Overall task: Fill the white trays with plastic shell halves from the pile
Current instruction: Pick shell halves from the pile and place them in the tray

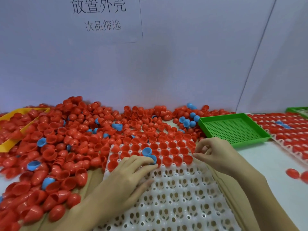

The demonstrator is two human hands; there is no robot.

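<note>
A white plastic tray with round pockets (175,194) lies at the table's near edge; its far rows hold red plastic shell halves (168,147). The left hand (131,172) rests flat on it, fingertips against a blue shell half (147,151). The right hand (215,152) pinches the tray's right edge. Beyond spreads the red shell pile (75,130), then a green perforated tray (233,129).

The near rows of the white tray (175,197) lie bare and open from above. The red shell pile (70,139) blocks its left and far sides. To its right the green tray (233,129) stands, with bare table (266,157) before it.
</note>
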